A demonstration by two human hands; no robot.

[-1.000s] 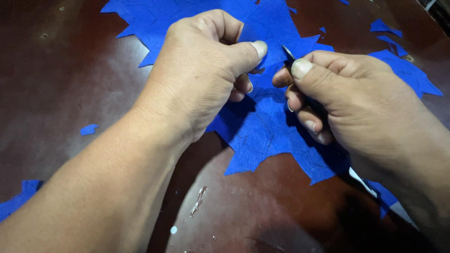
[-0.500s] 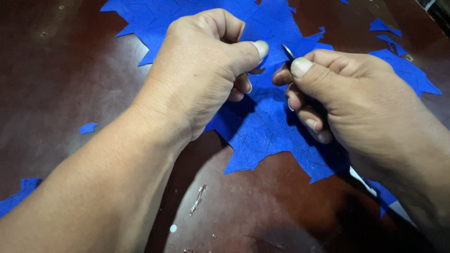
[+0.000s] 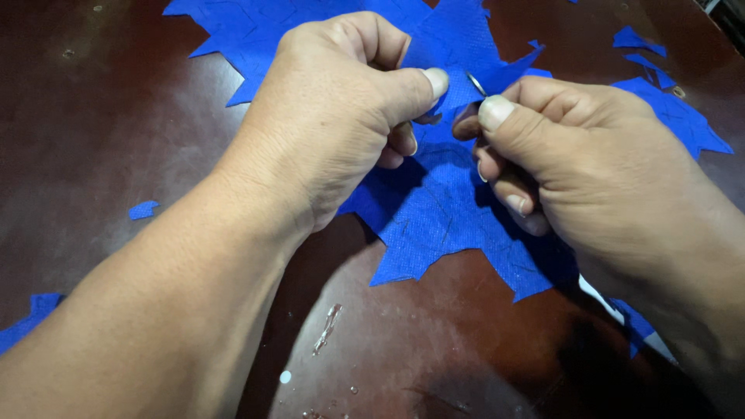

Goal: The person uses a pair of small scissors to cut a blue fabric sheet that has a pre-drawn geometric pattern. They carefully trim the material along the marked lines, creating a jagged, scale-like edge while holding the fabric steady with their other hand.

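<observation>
1. The left hand [image 3: 334, 116] is curled almost closed, thumb pressed against the bent fingers, pinching a fold of the blue sheet [image 3: 442, 209] and lifting it off the counter [image 3: 116, 140]. In my judgement this keeps the material taut and raised so the other hand can work at it.
2. The right hand [image 3: 574, 155] is also closed tight, thumb on top, gripping a thin metal tool [image 3: 476, 83]. Only its shiny tip shows, poking out at about 11 o'clock from the thumb; I cannot tell what kind of tool it is.
3. The tip sits just beside the left thumb, at the pinched edge of the sheet, so both hands meet at one spot, probably for control over a small, fine action.
4. The sheet lies spread on the dark glossy counter from 12 o'clock down to the centre, its edge cut into jagged points, with most of it under and behind the hands.
5. Small blue scraps [image 3: 143, 209] lie apart from it at 9 o'clock, and more at 8 and 2 o'clock.
6. A few clear droplets [image 3: 326, 330] sit on the counter at 6 o'clock, well away from the sheet.
</observation>
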